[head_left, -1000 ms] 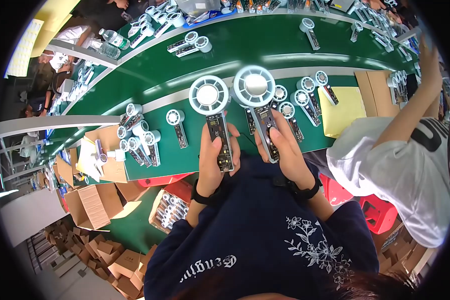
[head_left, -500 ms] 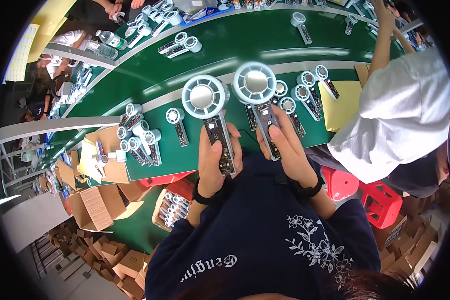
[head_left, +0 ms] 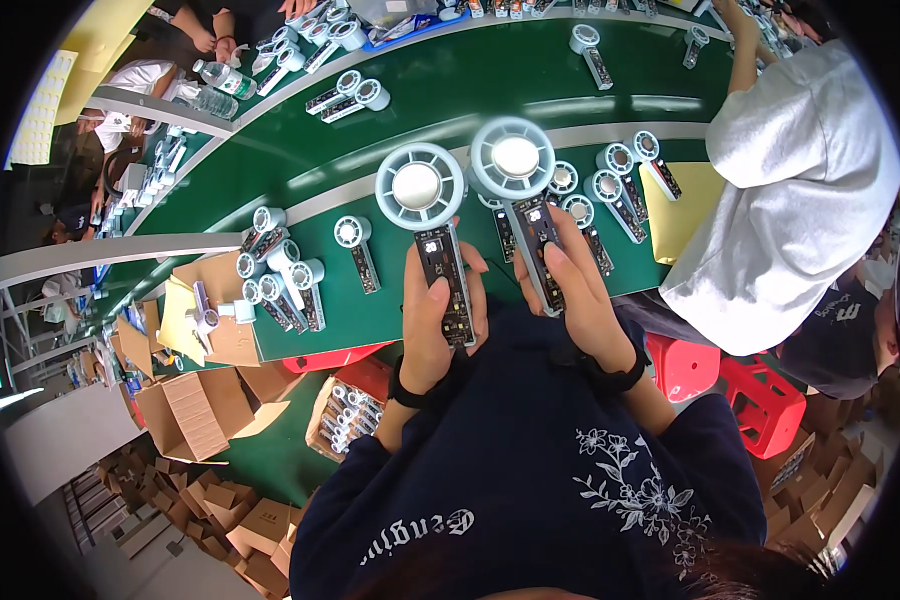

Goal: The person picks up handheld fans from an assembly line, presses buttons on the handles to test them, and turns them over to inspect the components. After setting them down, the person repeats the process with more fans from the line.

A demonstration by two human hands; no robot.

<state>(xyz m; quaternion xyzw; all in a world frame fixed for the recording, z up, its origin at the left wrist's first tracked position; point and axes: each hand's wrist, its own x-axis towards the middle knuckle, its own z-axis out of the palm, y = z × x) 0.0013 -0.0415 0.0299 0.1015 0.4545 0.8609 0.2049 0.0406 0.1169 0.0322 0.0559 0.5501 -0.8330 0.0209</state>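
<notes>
In each hand I hold a pale blue handheld fan upright, its round grille pointing away and its handle uncovered, showing a black circuit board. My left hand (head_left: 427, 335) is closed around the handle of the left fan (head_left: 420, 187), thumb on the board's edge. My right hand (head_left: 592, 310) grips the right fan (head_left: 512, 158) the same way, thumb along its board. The two round heads are side by side, almost touching. Beyond my right hand, several similar fans (head_left: 608, 187) lie on the green table (head_left: 340, 310). A lone fan (head_left: 352, 232) lies left of my hands.
A fan cluster (head_left: 288, 275) and an open carton (head_left: 195, 410) are at left. A green belt (head_left: 450, 85) carries more fans beyond a metal rail. A co-worker in a grey shirt (head_left: 800, 200) sits at right, beside a yellow sheet (head_left: 685, 205). Red stools (head_left: 760, 410) stand below.
Both hands and their fans have shifted slightly right, grips unchanged. Fans on the far belt have slid left. The co-worker's arm at right has moved farther up and left.
</notes>
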